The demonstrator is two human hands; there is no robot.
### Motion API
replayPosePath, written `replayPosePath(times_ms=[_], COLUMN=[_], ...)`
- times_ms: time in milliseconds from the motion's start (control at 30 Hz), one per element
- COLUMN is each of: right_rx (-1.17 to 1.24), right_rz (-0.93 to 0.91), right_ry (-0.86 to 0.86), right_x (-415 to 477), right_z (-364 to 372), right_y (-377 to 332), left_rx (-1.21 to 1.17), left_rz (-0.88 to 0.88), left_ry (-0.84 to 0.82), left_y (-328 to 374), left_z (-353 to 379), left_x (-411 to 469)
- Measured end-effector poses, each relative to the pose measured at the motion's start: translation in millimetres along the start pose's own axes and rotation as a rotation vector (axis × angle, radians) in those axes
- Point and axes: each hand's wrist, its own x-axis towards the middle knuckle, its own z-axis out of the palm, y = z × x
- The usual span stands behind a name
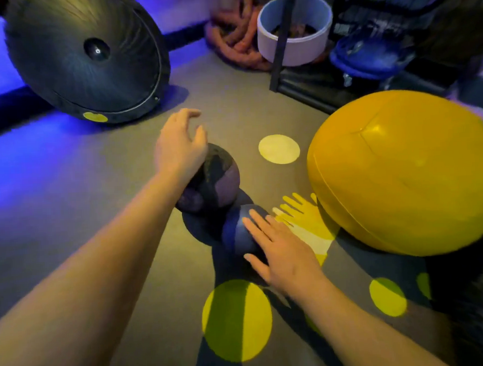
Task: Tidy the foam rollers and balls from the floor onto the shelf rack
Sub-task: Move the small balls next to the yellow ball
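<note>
Two dark balls lie on the carpet in the middle of the head view. The larger purple-and-black ball [218, 181] is farther away; my left hand [179, 146] rests over its left top with fingers spread and curved. The smaller dark blue ball [238, 232] is nearer; my right hand [279, 250] lies flat against its right side, fingers extended. Neither ball is lifted. A big yellow ball [400, 173] sits on the floor to the right. The black shelf rack [281, 40] stands at the back right.
A black half-dome balance trainer [85, 56] leans at the back left. A white round tub [294, 31] and orange-brown coiled rope [234, 42] sit by the rack post. A blue object [370, 55] lies on the rack's bottom level. Yellow light spots mark the carpet.
</note>
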Motion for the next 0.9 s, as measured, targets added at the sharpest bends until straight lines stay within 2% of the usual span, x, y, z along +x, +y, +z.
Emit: replayPosePath(times_ms=[67,133,200,267,400,567,633,700,733,800,833,900], right_rx=[0.021,-0.008,0.021,0.057,0.023,0.066,0.138,0.192,0.212,0.338,0.43,0.602], right_rz=[0.158,0.302,0.433,0.437,0.511,0.578,0.629,0.641,0.645,0.648,0.639,0.645], right_ry=[0.111,0.13,0.086,-0.052,-0.326,-0.481,-0.509,-0.499,-0.496,-0.458,-0.4,-0.227], right_x=[-21.4,-45.6,-63.9,-68.2,-56.8,-50.5,-44.1,-41.4,-40.7,-48.9,-55.8,-81.0], right_z=[-0.1,-5.2,-14.8,-22.2,-32.1,-46.8,-49.4,-49.1,-47.6,-46.2,-49.5,-66.1], right_y=[10.2,28.0,41.7,44.2,47.6,48.2,44.9,46.5,50.5,60.3,66.5,78.2], left_rx=[0.123,0.128,0.051,0.102,0.414,0.518,0.474,0.373,0.301,0.058,-0.056,-0.197], left_rz=[-0.157,-0.316,-0.305,-0.226,-0.034,0.436,0.545,0.576,0.55,0.372,0.283,0.266], left_ry=[0.057,-0.061,-0.158,-0.131,-0.123,-0.251,-0.281,-0.303,-0.309,-0.375,-0.368,-0.265], left_y=[-21.6,-38.0,-36.7,-19.6,30.4,66.9,77.7,87.1,91.0,97.3,102.2,119.9], left_z=[1.3,17.3,44.3,70.4,107.7,130.7,136.3,144.4,148.5,143.6,135.6,115.0], left_x=[-19.5,-44.5,-64.7,-75.6,-84.6,-96.3,-100.6,-105.8,-108.6,-118.8,-124.1,-138.6])
